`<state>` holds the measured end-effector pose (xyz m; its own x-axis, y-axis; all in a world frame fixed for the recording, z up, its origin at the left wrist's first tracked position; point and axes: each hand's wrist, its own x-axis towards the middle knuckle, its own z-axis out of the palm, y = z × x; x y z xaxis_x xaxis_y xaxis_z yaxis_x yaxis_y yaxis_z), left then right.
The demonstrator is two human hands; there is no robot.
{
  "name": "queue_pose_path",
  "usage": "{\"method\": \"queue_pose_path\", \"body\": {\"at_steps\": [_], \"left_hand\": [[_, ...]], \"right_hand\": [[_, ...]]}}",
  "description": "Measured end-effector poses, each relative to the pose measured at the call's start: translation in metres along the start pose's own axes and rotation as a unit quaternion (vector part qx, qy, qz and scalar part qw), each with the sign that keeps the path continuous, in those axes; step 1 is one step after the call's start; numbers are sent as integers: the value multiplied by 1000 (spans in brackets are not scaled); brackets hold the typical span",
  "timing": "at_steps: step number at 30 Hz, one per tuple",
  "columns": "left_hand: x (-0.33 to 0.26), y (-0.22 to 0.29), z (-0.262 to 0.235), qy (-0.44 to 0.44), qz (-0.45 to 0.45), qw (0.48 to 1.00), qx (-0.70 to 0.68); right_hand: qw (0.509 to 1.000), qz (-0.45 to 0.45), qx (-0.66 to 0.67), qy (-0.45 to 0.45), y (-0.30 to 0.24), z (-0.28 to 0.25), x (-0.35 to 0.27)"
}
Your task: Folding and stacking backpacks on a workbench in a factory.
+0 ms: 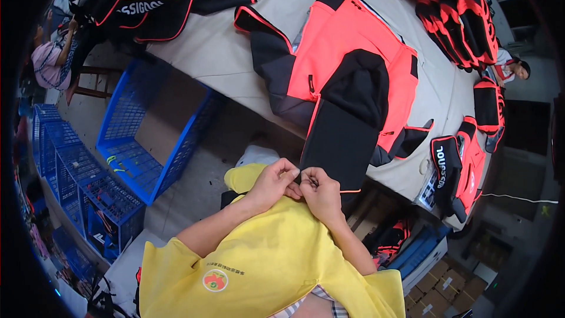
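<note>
A coral-red and black fabric bag lies spread on the cloth-covered table. Its black panel, trimmed with a thin red edge, hangs toward me over the table's near side. At the lower left corner of this panel my two hands meet in front of my chest. My left hand has thumb and fingers pinched together at that corner. Close beside it, my right hand is closed on the panel's lower edge, its fingers curled inward. Whatever small part lies between the fingertips is hidden.
A large blue plastic crate stands left of the table, with more blue crates beyond. Similar bags are piled at the far left and far right. Cardboard boxes sit lower right. Other people appear at both sides.
</note>
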<state>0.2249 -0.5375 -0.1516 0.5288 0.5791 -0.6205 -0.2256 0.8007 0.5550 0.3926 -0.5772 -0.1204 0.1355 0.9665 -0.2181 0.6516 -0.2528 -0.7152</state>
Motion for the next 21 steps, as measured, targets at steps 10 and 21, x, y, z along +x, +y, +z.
{"method": "queue_pose_path", "body": {"at_steps": [10, 21], "left_hand": [[10, 4, -18, -37, -81, 991, -105], [15, 3, -32, 20, -73, 997, -34]], "right_hand": [[963, 76, 207, -157, -1, -32, -28], [928, 258, 219, 158, 114, -107, -63]]}}
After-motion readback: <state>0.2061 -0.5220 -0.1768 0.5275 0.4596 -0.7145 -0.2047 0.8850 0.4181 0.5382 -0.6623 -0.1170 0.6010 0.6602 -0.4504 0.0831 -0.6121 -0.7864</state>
